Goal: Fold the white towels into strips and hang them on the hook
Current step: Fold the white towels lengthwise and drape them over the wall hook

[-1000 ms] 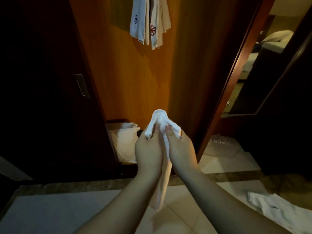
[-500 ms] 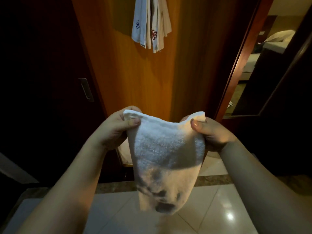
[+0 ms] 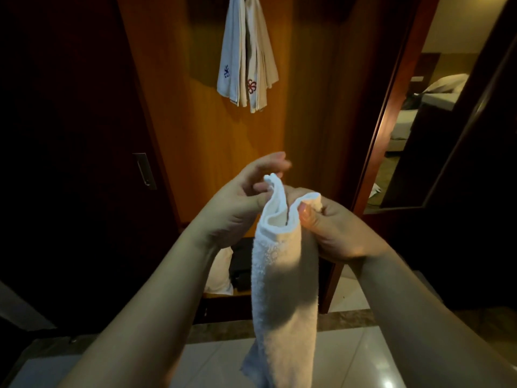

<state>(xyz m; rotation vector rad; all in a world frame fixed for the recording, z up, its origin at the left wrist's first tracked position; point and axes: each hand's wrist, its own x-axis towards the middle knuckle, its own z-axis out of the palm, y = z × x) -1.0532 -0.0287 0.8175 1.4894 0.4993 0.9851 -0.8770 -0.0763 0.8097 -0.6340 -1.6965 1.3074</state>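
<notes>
Two hands on one white towel (image 3: 282, 275), held in the air in front of the wooden door (image 3: 195, 121), well below the hung towels (image 3: 246, 65) at the door's top edge. Right hand (image 3: 333, 233): thumb and fingers pinching the towel's right top corner. Left hand (image 3: 237, 203): lower fingers at the left top corner, upper fingers spread and blurred, hold there hard to tell. Top edge curved into a loop between both hands, rest hanging straight down.

Advice for the fold, as a judgement: bring the two top corners flush, match the long edges, pinch both layers together in one hand, then run the other down to flatten into a narrow strip. No slack in the pinch, or the layers slide apart. Hook itself out of view above the hung towels.
</notes>
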